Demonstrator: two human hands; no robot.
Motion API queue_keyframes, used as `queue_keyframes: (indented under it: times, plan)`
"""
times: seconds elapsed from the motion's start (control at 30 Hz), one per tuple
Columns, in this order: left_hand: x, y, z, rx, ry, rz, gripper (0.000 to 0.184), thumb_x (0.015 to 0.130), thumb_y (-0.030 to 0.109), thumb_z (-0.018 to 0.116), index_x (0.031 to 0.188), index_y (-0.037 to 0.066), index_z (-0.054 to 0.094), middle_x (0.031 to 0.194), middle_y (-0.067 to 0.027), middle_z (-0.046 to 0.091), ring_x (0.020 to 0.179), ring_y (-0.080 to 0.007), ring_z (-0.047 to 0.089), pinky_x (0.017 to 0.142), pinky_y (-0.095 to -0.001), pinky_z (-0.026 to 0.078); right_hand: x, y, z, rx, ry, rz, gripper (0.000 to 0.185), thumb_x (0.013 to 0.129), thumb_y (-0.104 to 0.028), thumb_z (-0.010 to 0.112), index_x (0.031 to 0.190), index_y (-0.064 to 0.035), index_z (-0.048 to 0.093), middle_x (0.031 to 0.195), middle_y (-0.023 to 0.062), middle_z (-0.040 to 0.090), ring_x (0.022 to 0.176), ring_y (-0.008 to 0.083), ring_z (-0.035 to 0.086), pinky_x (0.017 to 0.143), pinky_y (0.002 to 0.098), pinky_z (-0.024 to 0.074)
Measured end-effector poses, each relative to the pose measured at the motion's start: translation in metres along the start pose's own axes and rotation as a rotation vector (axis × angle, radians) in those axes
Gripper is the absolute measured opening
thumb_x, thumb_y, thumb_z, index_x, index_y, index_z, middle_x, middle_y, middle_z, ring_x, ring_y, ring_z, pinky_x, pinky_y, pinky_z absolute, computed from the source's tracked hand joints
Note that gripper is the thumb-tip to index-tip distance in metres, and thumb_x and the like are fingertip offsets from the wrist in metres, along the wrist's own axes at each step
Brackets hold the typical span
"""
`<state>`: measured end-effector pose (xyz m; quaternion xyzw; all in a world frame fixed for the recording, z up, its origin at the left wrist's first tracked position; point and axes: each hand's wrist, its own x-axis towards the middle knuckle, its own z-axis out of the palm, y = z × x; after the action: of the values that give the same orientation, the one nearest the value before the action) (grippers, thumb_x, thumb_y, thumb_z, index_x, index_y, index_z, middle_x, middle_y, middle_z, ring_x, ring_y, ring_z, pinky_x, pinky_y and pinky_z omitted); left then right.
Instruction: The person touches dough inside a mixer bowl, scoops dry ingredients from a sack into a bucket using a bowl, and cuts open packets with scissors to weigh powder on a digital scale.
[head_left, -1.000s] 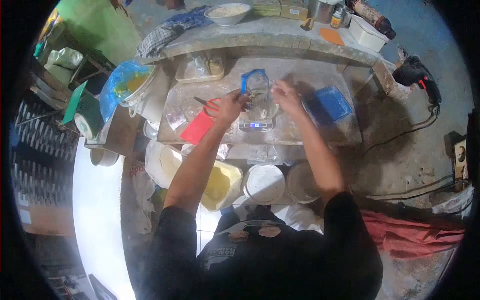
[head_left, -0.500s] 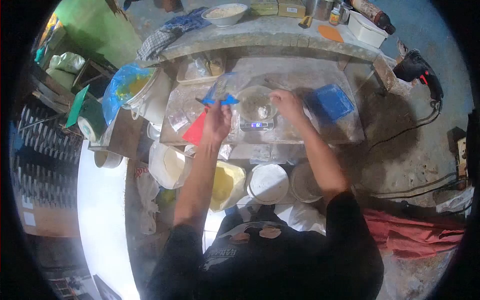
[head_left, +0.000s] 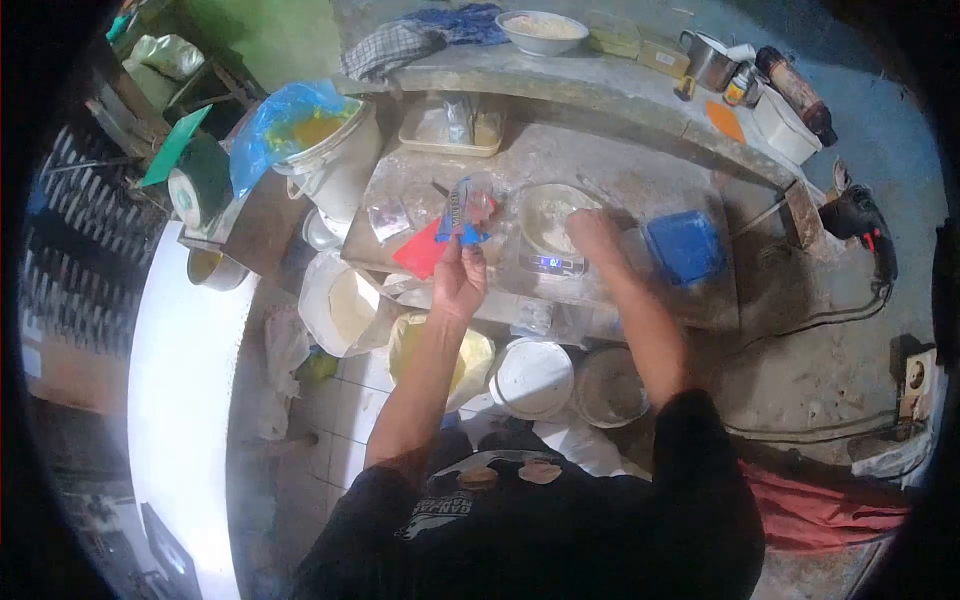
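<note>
My left hand [head_left: 460,280] is closed on the blue end of a clear plastic packet [head_left: 468,208], held up over the worktable. Beneath the packet lies a red sheet [head_left: 420,250], with scissors partly hidden behind it. A round bowl [head_left: 537,238] with whitish powder in it rests on a digital scale [head_left: 553,264] whose display is lit. My right hand [head_left: 594,234] is at the bowl's right side, its fingers closed together; what they hold, if anything, is hidden.
A blue container [head_left: 687,248] lies at the table's right. A beige tray [head_left: 450,145] is at the back. White buckets [head_left: 532,380] stand below the front edge. On the raised ledge [head_left: 600,85] are a bowl, cloths and a pot. A drill [head_left: 860,225] is at the right.
My left hand has moved the packet from above the bowl to the left and raised it. My right hand has come lower, against the bowl. The view has shifted.
</note>
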<state>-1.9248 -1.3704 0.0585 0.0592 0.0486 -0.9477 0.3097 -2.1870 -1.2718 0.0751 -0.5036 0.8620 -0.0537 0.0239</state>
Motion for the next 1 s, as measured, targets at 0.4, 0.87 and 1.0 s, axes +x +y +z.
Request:
queue_keyframes:
  times: [0.4, 0.87, 1.0]
  plan:
    - [0.012, -0.002, 0.013, 0.015, 0.001, -0.012, 0.023, 0.101, 0.020, 0.046, 0.110, 0.001, 0.054, 0.090, -0.0090, 0.065, 0.070, -0.0146, 0.064, 0.066, -0.0251, 0.057, -0.007, -0.022, -0.006, -0.031, -0.049, 0.003, 0.018, 0.079, -0.016, 0.063, 0.090, -0.0053, 0.072, 0.092, 0.0227, 0.068, 0.089, 0.0358, 0.068, 0.078, 0.0466, 0.0533]
    - [0.017, 0.003, 0.003, 0.060, 0.018, -0.027, 0.021, 0.101, 0.021, 0.046, 0.107, 0.003, 0.055, 0.090, -0.0085, 0.066, 0.071, -0.0147, 0.066, 0.066, -0.0242, 0.058, -0.013, -0.004, -0.042, 0.616, -0.029, 0.140, 0.021, 0.078, -0.020, 0.067, 0.094, -0.0088, 0.074, 0.089, 0.0150, 0.071, 0.079, 0.0247, 0.069, 0.074, 0.0348, 0.0522]
    - [0.020, 0.000, 0.001, 0.087, 0.081, 0.005, 0.022, 0.101, 0.021, 0.045, 0.107, 0.003, 0.055, 0.090, -0.0084, 0.067, 0.072, -0.0142, 0.066, 0.067, -0.0244, 0.059, -0.018, -0.014, -0.068, 1.019, -0.039, 0.187, 0.024, 0.081, -0.021, 0.070, 0.098, -0.0038, 0.072, 0.087, 0.0065, 0.071, 0.077, 0.0132, 0.064, 0.073, 0.0283, 0.0492]
